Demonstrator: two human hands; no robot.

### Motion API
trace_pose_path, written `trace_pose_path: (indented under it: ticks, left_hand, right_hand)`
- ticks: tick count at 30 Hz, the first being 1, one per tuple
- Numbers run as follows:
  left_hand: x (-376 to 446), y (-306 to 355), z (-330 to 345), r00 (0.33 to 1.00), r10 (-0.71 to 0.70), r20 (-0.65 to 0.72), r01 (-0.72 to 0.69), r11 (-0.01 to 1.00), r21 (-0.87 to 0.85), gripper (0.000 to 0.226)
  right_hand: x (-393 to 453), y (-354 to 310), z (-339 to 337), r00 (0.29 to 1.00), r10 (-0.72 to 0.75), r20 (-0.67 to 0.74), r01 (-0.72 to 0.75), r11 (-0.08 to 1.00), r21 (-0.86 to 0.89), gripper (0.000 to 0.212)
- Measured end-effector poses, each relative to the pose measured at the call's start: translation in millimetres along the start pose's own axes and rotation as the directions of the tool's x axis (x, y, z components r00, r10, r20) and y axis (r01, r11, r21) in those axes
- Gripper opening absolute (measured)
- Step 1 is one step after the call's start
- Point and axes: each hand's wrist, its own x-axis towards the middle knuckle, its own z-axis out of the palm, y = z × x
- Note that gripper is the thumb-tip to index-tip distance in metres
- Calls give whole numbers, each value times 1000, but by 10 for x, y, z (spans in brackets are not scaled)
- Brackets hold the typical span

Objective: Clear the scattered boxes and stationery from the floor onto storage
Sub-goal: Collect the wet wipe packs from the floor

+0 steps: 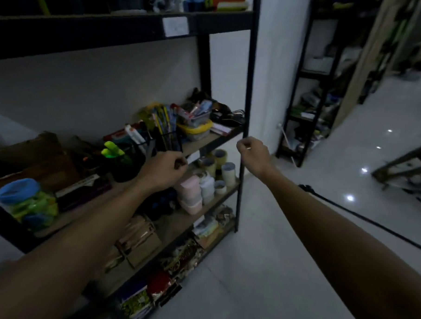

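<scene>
Judging by the pose, the shelving step is under way: the left hand (167, 168) pinches a small dark item, unidentifiable, at the rack (248, 93) shelf's 3 o'clock end beside the mesh pen holder (168, 139), while the right hand (252, 152), fingers curled, apparently empty, hovers by the post; next, releasing it there.

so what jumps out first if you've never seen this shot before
Two bare forearms reach in from the bottom edge, the left hand and right hand both loosely curled in front of a black shelf rack crammed with stationery. Brightest on the dim middle shelf are the neon green highlighters in a dark pot and, at the left edge, a clear jar with a blue lid. To the right, glossy white floor tiles throw back ceiling-light spots.
</scene>
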Motion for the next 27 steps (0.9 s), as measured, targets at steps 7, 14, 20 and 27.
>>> trace_pose_path:
  ticks: [7, 14, 20, 27]
  left_hand:
    - [-245, 841, 800, 972, 127, 199, -114, 991, -77, 22]
    - [-477, 2070, 1787, 874, 273, 401, -257, 962, -94, 28]
    - [-820, 3314, 2671, 830, 338, 443, -304, 941, -148, 33]
    - [-1449, 4589, 3774, 808, 315, 499, -260, 949, -177, 33]
  right_hand:
    - [-1162, 1124, -774, 960, 261, -98, -261, 965, 6, 23]
    - [-2425, 2292, -1842, 843, 495, -210, -500, 865, 36, 27]
    - [-3427, 3203, -2962, 773, 581, -255, -596, 803, 25, 27]
    - [-4524, 4288, -4099, 719, 657, -225, -677, 736, -13, 23]
